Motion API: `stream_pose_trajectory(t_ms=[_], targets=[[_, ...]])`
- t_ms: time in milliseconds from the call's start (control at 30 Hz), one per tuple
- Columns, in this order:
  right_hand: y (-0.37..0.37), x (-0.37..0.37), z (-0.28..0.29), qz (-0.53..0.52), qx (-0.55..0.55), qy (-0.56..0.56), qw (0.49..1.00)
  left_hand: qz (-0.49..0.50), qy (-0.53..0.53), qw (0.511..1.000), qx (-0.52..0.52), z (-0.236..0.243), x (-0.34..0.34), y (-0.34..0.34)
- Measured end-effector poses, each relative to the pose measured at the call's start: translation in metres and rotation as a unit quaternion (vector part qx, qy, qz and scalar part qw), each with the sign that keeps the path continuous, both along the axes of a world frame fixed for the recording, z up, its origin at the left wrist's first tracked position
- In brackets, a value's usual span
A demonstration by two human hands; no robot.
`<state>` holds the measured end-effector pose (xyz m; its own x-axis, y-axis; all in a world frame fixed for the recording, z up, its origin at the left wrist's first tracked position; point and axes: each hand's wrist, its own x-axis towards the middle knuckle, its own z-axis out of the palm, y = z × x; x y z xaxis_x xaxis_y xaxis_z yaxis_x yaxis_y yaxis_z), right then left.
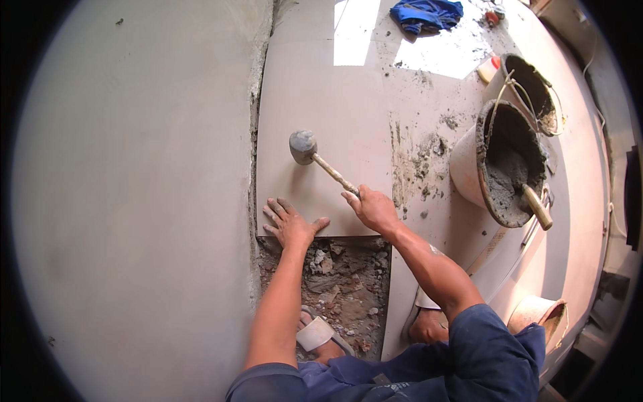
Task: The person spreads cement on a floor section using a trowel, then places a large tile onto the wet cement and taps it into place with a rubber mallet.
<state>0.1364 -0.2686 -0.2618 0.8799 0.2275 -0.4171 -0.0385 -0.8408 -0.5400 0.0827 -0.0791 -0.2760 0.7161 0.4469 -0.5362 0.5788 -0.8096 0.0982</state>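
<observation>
My right hand point(374, 209) is wrapped round the wooden handle of a rubber mallet point(303, 147). The mallet's grey head hangs over a large pale floor tile point(341, 87), with its shadow on the tile below. Near the tile's front left corner, my left hand point(293, 226) lies with fingers spread, palm down on the surface and thumb close to the front edge. The tile's left side runs along the foot of a smooth grey wall point(134, 201). Directly in front of the tile's near edge lies a strip of rough rubble and mortar point(341, 281).
To the right stands a bucket point(465, 167) of grey mortar, with a wooden-handled tool point(538, 208) in it. Another bucket point(499, 84) is behind it; a third point(526, 313) is near my right elbow. A blue cloth point(426, 15) lies far back. Mortar crumbs point(429, 154) dot the floor.
</observation>
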Motion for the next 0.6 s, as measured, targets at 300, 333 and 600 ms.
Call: stream_pose_trajectory(t_ms=[300,333,600], targets=[[-0.011,0.012,0.012,-0.032,0.002,-0.01,0.999,-0.009,-0.013,1.0,0.006,0.001,0.003,0.002],[-0.023,0.007,0.019,-0.033,-0.016,0.007,0.999,-0.012,-0.005,1.0,0.01,-0.001,-0.002,0.003],[-0.217,-0.082,0.152,0.062,-0.18,-0.024,0.981,-0.023,-0.019,0.999,0.017,-0.008,-0.002,0.002]])
